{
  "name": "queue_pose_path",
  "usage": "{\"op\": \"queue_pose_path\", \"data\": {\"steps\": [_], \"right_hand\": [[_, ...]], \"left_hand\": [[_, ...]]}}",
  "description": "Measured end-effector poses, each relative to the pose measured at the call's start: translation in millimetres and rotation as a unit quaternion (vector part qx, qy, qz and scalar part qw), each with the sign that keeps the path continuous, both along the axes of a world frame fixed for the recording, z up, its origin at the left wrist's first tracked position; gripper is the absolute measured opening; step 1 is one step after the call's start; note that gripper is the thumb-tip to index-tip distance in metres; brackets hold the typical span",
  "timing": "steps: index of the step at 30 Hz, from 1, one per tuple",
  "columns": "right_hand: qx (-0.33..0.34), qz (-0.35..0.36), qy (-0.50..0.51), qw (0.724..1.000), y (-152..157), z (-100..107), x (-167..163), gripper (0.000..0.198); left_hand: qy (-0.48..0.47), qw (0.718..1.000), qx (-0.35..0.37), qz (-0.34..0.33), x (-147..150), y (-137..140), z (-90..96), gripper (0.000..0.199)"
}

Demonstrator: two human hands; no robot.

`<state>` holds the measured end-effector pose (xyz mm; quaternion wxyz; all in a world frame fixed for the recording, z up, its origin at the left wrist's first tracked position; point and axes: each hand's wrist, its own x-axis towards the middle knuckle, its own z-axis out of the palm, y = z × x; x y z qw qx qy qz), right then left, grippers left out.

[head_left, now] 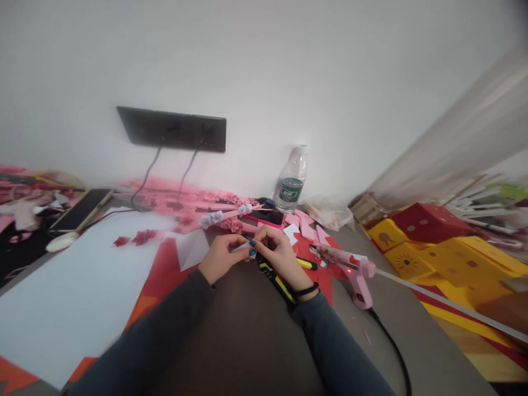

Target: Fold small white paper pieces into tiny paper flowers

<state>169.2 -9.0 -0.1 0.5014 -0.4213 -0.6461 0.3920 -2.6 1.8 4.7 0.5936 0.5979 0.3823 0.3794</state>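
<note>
My left hand [223,255] and my right hand [279,254] meet over the desk, fingers pinched on a small pale piece of paper [244,247]. The fingertips hide much of its shape. Beneath my right hand and wrist lies a black-and-yellow handled tool [277,281], partly covered, so its kind is unclear. Right of that hand, a pink hot glue gun [361,289] with a glowing red light rests on the desk, a long white glue stick [445,300] sticking out behind. Just beyond my fingers are pale purple paper flowers [211,219] on a stem.
White paper sheets [82,291] overlap red paper [159,269] on the left. A water bottle [291,190] stands against the wall by a pink-cased phone [268,218] and pink paper pieces [306,226]. Yellow boxes [449,258] crowd the right. The glue gun's black cord [391,341] runs forward.
</note>
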Motion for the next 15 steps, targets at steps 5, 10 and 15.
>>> {"op": "queue_pose_path", "data": {"steps": [5,10,15], "right_hand": [[-0.007,0.009,-0.003,1.000,0.8,-0.4,0.1,0.029],[-0.033,0.026,0.006,0.999,1.9,1.8,2.4,0.030],[-0.044,0.065,-0.018,0.997,0.9,5.8,5.8,0.035]], "left_hand": [[-0.011,0.999,-0.038,-0.008,0.0,0.9,-1.8,0.027],[-0.069,0.995,-0.073,0.008,-1.2,0.1,-2.5,0.044],[-0.062,0.997,-0.049,0.017,-2.4,0.6,-1.9,0.044]]}}
